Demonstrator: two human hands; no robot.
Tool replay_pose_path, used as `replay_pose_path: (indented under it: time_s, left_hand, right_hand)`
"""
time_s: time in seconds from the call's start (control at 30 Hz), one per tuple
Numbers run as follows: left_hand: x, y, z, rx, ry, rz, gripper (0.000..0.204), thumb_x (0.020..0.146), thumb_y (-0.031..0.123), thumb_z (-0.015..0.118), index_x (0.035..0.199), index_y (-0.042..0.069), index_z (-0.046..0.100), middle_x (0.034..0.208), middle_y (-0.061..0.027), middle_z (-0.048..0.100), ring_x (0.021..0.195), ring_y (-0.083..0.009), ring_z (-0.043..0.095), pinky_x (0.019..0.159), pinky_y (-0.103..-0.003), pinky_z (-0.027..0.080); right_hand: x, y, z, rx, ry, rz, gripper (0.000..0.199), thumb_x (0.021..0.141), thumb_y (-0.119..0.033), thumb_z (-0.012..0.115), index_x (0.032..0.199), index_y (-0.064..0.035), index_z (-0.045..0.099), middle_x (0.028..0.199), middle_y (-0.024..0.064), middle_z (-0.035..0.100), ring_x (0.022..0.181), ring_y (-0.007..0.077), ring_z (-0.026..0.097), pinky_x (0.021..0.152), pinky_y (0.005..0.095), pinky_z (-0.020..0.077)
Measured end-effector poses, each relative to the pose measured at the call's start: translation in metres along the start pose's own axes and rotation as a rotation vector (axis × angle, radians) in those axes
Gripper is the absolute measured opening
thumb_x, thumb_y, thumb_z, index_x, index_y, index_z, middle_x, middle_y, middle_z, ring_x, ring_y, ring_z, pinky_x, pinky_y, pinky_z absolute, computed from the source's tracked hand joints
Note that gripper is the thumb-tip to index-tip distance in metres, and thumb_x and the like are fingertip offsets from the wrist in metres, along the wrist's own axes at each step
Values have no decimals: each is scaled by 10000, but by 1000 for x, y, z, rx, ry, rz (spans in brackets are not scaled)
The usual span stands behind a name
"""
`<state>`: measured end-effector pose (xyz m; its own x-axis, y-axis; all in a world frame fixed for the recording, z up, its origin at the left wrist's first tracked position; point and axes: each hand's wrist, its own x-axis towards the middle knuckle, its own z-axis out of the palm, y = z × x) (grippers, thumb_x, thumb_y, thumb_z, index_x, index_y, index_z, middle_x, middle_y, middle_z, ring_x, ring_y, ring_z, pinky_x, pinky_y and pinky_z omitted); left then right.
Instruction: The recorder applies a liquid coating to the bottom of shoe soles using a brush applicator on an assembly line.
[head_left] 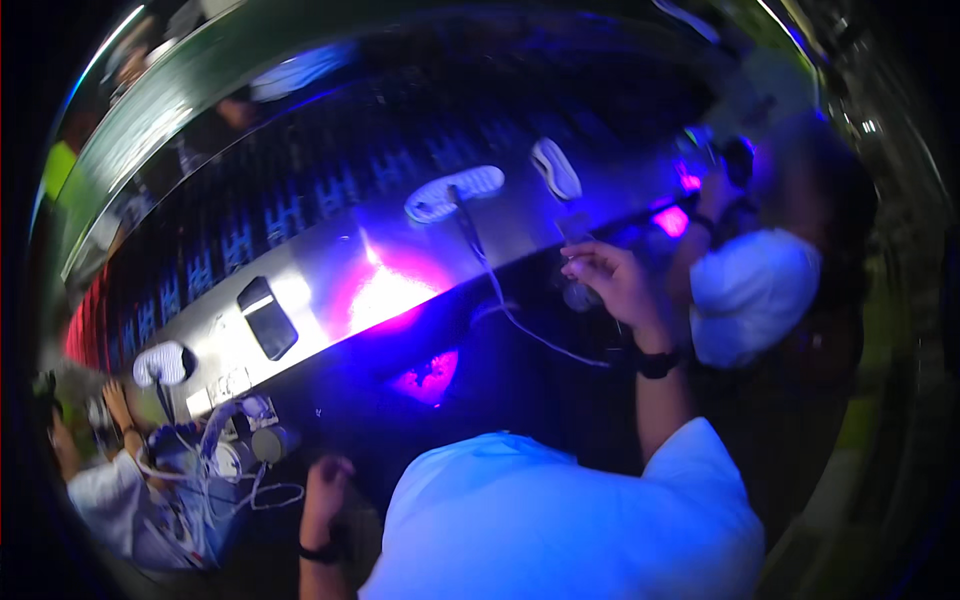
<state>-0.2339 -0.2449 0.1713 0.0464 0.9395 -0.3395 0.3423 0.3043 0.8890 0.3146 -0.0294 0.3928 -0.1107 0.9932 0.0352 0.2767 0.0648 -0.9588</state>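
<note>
My right hand (612, 283) is raised over the edge of a long metal belt (330, 265), with a black watch (656, 362) on its wrist. Its fingers pinch a small pale piece (575, 229); the dim blue light hides what kind of piece it is. A thin white cable (520, 325) hangs from the belt and passes under this hand. My left hand (326, 487) is low at the dark bench edge, with a black band on its wrist. Its fingers are curled, and I cannot make out anything in them. White shoe soles (455, 192) (555, 168) lie on the belt beyond my right hand.
A bright pink-violet glare (385, 290) falls on the belt. On it also lie a flat black slab (267, 318) and another white sole (163, 363). A person in white (752, 292) works at my right, another (110, 495) at lower left beside tangled white cables (235, 465).
</note>
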Motion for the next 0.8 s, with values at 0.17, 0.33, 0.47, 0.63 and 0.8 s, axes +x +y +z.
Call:
replay_pose_path:
  time_s: [0.17, 0.33, 0.47, 0.63, 0.8]
  left_hand:
    - [-117, -229, -4, 437, -4, -304, 148, 975, 79, 597, 1025, -18, 697, 1009, -188, 740, 903, -291, 715, 815, -382, 560]
    - [-126, -259, 4, 1000, -8, 310, 288, 988, 163, 583, 1192, -14, 683, 1222, -266, 675, 1106, -310, 671, 945, -399, 527]
    - [-100, -249, -16, 1011, -87, 339, 287, 988, 164, 583, 1190, -13, 684, 1219, -265, 676, 1101, -312, 672, 942, -400, 529]
    - [-103, -253, -14, 1019, -119, 308, 286, 987, 165, 582, 1188, -11, 685, 1214, -263, 678, 1094, -315, 674, 938, -402, 530]
    - [-117, -255, 14, 994, -109, 255, 285, 986, 166, 582, 1186, -9, 687, 1210, -262, 679, 1087, -317, 675, 934, -403, 532]
  right_hand:
    - [-111, -33, -64, -7, -103, 199, 313, 999, -97, 639, 1295, 6, 636, 1079, 83, 716, 1031, 136, 675, 895, 282, 527]
    - [-179, -100, -99, -131, 33, 378, 328, 965, -123, 636, 1274, -13, 646, 1060, 94, 710, 1019, 153, 666, 897, 287, 511]
    - [-190, -172, -154, -293, 290, 184, 513, 946, -328, 678, 1322, 7, 579, 1037, 85, 700, 932, 156, 642, 887, 300, 495]
    - [-83, -218, -153, -546, 215, -99, 532, 975, -343, 653, 1369, 1, 551, 1024, 46, 681, 912, 140, 632, 816, 280, 497]
    - [35, -254, -157, -557, -109, -10, 447, 982, -309, 644, 1346, -53, 612, 1031, 30, 696, 936, 103, 649, 765, 240, 486]
